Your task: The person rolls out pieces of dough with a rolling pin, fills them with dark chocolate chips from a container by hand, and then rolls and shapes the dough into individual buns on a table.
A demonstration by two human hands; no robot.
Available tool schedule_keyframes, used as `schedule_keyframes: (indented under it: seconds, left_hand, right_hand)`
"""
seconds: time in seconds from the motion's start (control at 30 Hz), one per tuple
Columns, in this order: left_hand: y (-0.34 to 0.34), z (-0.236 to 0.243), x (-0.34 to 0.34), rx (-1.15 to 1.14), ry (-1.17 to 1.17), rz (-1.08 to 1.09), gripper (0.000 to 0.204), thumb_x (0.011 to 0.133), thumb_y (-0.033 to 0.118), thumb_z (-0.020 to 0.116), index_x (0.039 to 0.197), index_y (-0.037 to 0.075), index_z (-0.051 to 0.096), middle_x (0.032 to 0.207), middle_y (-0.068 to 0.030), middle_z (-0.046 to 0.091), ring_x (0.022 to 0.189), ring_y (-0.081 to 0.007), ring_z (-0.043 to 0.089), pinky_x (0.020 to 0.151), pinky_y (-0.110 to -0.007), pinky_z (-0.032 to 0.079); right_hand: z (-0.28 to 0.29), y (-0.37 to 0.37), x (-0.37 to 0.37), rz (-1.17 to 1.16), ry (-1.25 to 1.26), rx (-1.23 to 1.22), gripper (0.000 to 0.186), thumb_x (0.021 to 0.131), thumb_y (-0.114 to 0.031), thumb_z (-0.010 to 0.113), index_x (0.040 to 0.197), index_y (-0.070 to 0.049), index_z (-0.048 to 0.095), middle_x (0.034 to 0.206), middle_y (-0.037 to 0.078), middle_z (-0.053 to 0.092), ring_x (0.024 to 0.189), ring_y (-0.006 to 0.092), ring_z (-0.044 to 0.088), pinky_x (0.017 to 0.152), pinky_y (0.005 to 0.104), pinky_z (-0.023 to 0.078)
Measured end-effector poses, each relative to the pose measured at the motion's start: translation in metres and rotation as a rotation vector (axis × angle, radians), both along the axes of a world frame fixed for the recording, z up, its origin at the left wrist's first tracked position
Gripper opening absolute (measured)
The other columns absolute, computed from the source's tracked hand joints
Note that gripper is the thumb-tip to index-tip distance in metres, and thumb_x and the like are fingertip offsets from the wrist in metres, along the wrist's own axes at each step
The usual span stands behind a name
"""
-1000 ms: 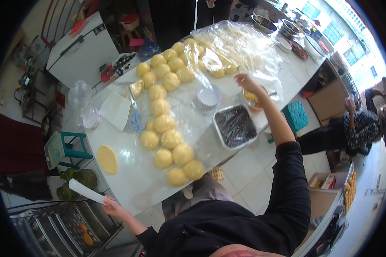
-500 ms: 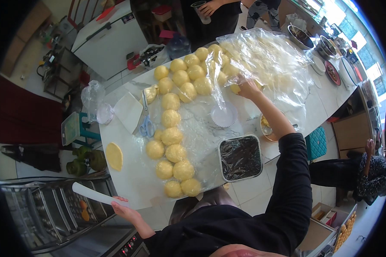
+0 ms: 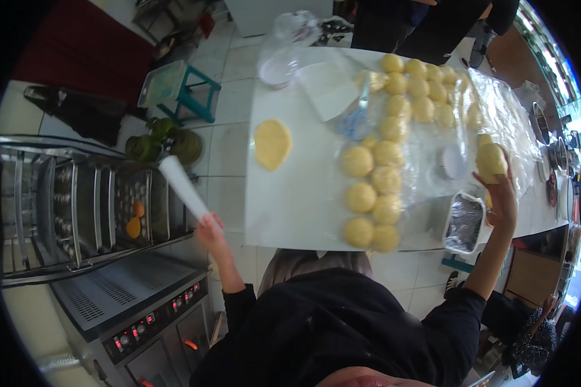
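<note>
My left hand (image 3: 213, 233), off the table's left side, grips one end of a long white rolling pin (image 3: 186, 190). Out at the right, my right hand (image 3: 502, 193) holds a yellow dough ball (image 3: 491, 160) above the table, fingers around its underside. Flattened yellow dough (image 3: 272, 144) lies on the table's left part. Rows of dough balls (image 3: 387, 180) sit on clear plastic down the middle and along the far side. Clear plastic sheeting (image 3: 507, 116) covers more dough at the far right. A rectangular pan (image 3: 465, 223) with dark contents stands near my right forearm.
Blue-handled scissors (image 3: 354, 124) and a white sheet (image 3: 326, 89) lie toward the back. White paper cups (image 3: 454, 161) stand left of my right hand. A tray rack (image 3: 87, 206) and oven (image 3: 135, 303) stand at the left, a teal stool (image 3: 190, 97) beyond. People stand across the table.
My view has swung left. My right hand has come away from the plastic-covered dough with a dough ball lifted in it. The rolling pin stays in my left hand, now angled more steeply.
</note>
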State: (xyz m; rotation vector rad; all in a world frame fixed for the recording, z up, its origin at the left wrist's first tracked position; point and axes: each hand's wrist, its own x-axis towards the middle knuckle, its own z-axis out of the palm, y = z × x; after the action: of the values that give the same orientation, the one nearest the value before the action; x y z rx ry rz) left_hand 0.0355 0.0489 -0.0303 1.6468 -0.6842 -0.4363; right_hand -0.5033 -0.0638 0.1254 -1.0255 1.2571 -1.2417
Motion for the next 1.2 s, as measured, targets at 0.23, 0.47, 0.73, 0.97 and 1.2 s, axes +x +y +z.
schedule_keyframes:
  seconds: [0.23,0.47,0.73,0.97,1.2]
  left_hand:
    - [-0.018,0.0,0.038,0.219,-0.264,-0.234,0.03,0.086,0.032,0.048,0.092,0.003,0.056,0.073,-0.0076,0.056,0.063,-0.0177,0.051,0.059,-0.028,0.04]
    - [-0.023,-0.001,0.027,0.308,-0.713,-0.526,0.03,0.075,0.031,0.06,0.093,0.006,0.057,0.082,-0.0096,0.056,0.079,-0.0272,0.051,0.068,-0.038,0.038]
    - [-0.02,-0.017,-0.001,0.283,-0.863,-0.93,0.05,0.079,0.035,0.052,0.123,0.013,0.041,0.115,-0.0092,0.046,0.109,-0.0277,0.04,0.091,-0.048,0.025]
    - [-0.142,-0.026,-0.002,0.323,-1.125,-0.63,0.053,0.086,0.04,0.036,0.13,0.013,0.028,0.138,-0.0101,0.022,0.128,-0.0294,0.017,0.098,-0.058,0.008]
    - [-0.145,-0.028,-0.006,0.526,-0.773,-0.687,0.033,0.086,0.033,0.039,0.075,0.004,0.052,0.081,-0.0135,0.059,0.071,-0.032,0.059,0.055,-0.042,0.047]
  right_hand:
    - [-0.088,0.036,0.294,0.662,0.27,0.067,0.054,0.064,0.0,0.065,0.114,-0.01,0.045,0.111,0.007,0.048,0.102,0.0215,0.05,0.08,0.0362,0.047]
    - [-0.123,0.066,0.361,0.484,1.041,-0.346,0.068,0.056,-0.024,0.074,0.117,-0.021,0.044,0.128,0.011,0.032,0.121,0.0306,0.027,0.097,0.0539,0.016]
    - [-0.171,0.068,0.328,0.428,1.381,-0.416,0.069,0.068,-0.039,0.061,0.126,-0.013,0.036,0.109,0.006,0.042,0.101,0.0221,0.039,0.089,0.0437,0.025]
    - [-0.17,-0.033,0.352,0.143,1.468,-0.482,0.06,0.081,-0.039,0.048,0.127,-0.005,0.032,0.11,0.009,0.041,0.1,0.0251,0.038,0.086,0.0424,0.026]
    - [-0.177,-0.041,0.343,0.309,1.279,-0.196,0.037,0.086,-0.04,0.042,0.075,-0.007,0.057,0.07,0.01,0.055,0.07,0.0264,0.053,0.062,0.0374,0.04]
